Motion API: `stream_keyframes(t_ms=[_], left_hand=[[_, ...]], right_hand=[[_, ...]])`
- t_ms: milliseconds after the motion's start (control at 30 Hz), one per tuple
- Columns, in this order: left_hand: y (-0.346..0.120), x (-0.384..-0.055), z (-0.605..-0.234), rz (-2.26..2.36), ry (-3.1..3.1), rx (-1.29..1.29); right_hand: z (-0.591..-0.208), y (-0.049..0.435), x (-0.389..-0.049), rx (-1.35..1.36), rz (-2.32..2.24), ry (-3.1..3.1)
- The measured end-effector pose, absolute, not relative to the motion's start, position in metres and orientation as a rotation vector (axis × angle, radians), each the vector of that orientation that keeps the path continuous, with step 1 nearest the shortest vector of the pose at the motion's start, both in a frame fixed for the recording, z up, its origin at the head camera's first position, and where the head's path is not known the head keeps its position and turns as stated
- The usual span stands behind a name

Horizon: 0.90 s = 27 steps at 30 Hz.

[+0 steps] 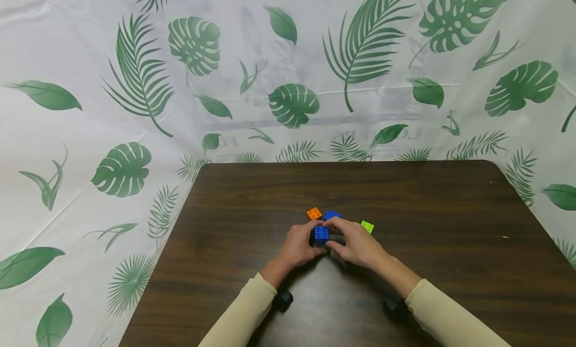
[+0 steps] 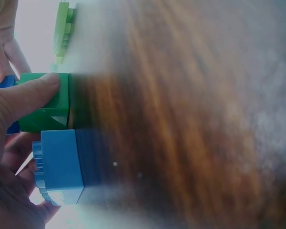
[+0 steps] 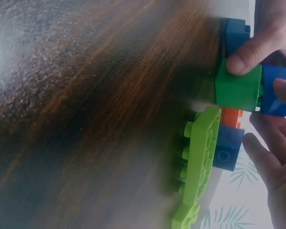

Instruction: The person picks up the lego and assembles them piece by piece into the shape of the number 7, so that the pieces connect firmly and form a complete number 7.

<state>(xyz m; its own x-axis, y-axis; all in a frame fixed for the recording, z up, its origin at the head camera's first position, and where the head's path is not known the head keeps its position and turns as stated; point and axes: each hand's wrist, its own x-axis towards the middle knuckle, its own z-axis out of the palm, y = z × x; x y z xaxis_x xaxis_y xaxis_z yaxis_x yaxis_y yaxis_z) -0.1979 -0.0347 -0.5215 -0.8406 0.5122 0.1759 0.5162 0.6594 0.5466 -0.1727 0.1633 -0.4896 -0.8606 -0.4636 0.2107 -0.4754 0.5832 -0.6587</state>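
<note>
My left hand point(image 1: 297, 244) grips a green toy brick point(image 2: 45, 102) low over the table, its thumb flat against the side. A blue toy brick point(image 1: 321, 234) sits on top of the green one; in the right wrist view a thin gap with studs shows between them. My right hand point(image 1: 357, 242) pinches this blue brick between thumb and fingers. Close beside the green brick, by my left fingers, stands another blue brick point(image 2: 62, 164), hidden under the hand in the head view.
Just beyond the hands lie an orange brick point(image 1: 314, 213) and a further blue brick point(image 1: 332, 215). A lime green piece point(image 3: 200, 157) is near my right hand. The dark wooden table point(image 1: 450, 202) ends at a leaf-patterned sheet point(image 1: 252, 52). Black wrist devices point(image 1: 282, 300) hang under the sleeves.
</note>
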Motion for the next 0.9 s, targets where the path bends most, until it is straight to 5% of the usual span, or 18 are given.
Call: stream_keyframes(t_ms=[900], left_hand=[[-0.0352, -0.1982, -0.5213, -0.984, -2.815, -0.926]], right_hand=[[-0.4936, 0.1651, -0.1736, 0.765, 1.209, -2.822]])
